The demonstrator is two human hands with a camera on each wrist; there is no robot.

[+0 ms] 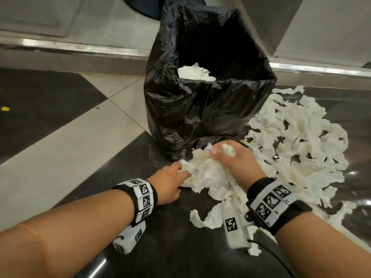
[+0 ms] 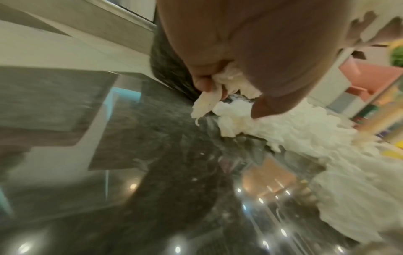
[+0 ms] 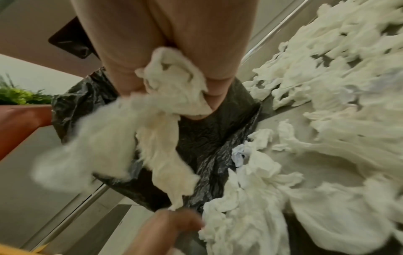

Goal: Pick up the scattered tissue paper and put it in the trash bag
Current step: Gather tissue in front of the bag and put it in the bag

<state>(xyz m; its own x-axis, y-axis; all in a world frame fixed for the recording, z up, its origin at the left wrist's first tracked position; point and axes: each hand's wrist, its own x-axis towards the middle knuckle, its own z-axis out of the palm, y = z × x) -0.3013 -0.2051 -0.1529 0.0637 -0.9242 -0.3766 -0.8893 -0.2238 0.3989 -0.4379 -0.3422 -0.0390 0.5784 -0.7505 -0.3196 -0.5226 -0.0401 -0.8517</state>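
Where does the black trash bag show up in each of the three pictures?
Head: the trash bag stands upper centre, mouth open, some tissue inside.
Left wrist: only a dark, blurred strip left of the left hand, probably the bag.
Right wrist: crinkled black plastic in the centre, behind the right hand.
Shared landmark: the tissue wad that both hands grip, just in front of the bag.

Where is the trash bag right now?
In the head view the trash bag stands open on the floor just beyond both hands, with loose tissue spread to its right and a wad of tissue already inside.
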